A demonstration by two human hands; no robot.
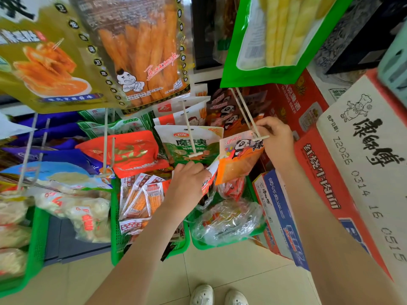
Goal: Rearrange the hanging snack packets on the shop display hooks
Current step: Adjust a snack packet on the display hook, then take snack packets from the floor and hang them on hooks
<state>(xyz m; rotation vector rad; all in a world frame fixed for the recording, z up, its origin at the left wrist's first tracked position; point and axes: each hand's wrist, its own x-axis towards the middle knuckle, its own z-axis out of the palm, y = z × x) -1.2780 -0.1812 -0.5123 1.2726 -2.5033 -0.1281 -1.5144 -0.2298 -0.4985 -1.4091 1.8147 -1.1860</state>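
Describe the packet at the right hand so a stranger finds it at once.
Find the big green bag of yellow sticks, upper right. From under it a white wire hook runs down to the right hand. The packet at the hook's tip is orange with a cartoon panda; its left neighbour is green and white.

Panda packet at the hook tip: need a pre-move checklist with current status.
1. Top grip: right hand pinches the panda packet at its top edge, by the hook tip. Ok.
2. Packet hole threaded on the hook: cannot tell, the fingers hide it.
3. Hook wires behind the tip bare: ok.
4. Other hand: left hand pinches a white and red packet beside the panda packet. Ok.
5. Clearance from the green packet on the next hook: cannot tell, the edges overlap in view.
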